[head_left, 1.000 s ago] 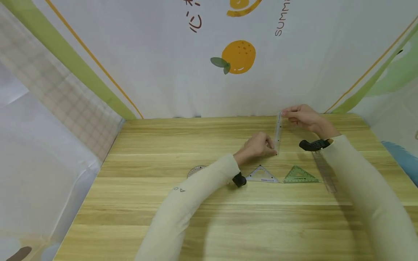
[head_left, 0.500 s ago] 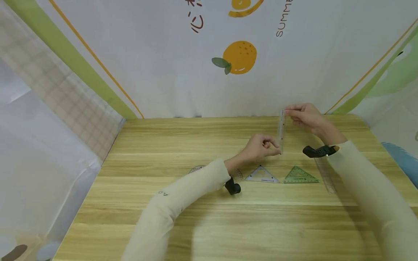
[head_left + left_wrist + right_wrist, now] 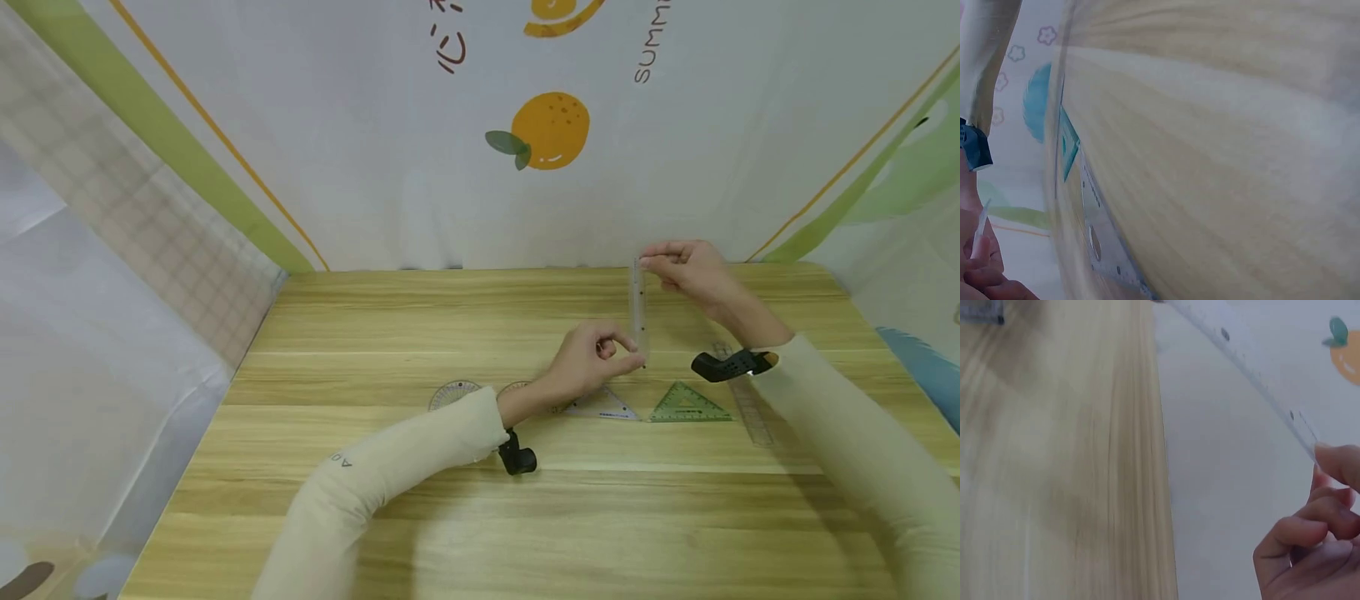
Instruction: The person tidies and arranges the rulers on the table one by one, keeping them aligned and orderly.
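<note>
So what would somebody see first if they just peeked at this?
Probably the clear ruler held up above the wooden table, pinched at its far end by the right hand and at its near end by the left hand. Next, the green triangle lying flat near the right wrist, and the big orange printed on the white backdrop behind.

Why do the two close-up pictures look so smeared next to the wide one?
Head view: sharp and evenly lit, with soft shadows under the arms; the clear ruler is faint against the table. Left wrist view: the wood grain is streaked with motion blur and the picture is bowed. Right wrist view: blurred too, though the ruler and fingers still read.
</note>
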The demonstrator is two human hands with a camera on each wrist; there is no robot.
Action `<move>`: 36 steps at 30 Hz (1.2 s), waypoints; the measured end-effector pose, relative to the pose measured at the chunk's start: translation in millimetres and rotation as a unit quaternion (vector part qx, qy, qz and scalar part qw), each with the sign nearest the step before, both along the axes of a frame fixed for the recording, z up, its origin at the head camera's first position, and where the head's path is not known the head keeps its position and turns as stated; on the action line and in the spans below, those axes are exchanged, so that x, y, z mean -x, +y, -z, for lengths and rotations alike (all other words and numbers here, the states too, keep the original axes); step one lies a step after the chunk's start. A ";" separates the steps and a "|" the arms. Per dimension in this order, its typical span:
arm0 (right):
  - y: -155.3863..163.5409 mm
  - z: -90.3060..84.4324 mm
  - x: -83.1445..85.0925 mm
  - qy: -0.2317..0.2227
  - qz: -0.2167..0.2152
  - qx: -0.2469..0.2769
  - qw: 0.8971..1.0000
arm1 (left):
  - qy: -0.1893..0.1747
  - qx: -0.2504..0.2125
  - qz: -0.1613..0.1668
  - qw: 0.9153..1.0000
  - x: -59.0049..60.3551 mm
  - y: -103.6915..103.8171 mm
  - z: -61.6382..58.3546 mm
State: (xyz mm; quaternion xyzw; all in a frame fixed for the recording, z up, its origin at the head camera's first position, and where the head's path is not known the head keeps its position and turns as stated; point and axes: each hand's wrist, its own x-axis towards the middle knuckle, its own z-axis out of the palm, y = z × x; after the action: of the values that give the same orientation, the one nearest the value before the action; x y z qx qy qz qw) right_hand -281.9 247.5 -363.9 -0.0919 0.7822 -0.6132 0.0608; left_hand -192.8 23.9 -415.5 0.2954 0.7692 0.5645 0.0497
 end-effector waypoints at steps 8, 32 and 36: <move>-15.8 -2.6 -10.1 0.011 0.007 0.002 1.000 | -0.001 0.033 -0.010 0.999 -12.3 -9.6 -2.4; -28.8 0.6 -37.9 0.018 -0.028 0.015 0.999 | 0.023 0.095 0.001 0.995 -39.5 -32.7 -12.5; -24.7 0.1 -39.7 0.016 -0.030 0.015 0.999 | 0.025 0.106 -0.001 0.994 -39.3 -30.9 -12.6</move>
State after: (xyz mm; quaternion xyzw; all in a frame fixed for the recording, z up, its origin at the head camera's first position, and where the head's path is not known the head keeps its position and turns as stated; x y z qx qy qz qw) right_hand -242.2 222.9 -364.0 -0.1265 0.7710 -0.6208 0.0652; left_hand -153.5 -7.0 -402.9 0.3021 0.8261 0.4719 0.0608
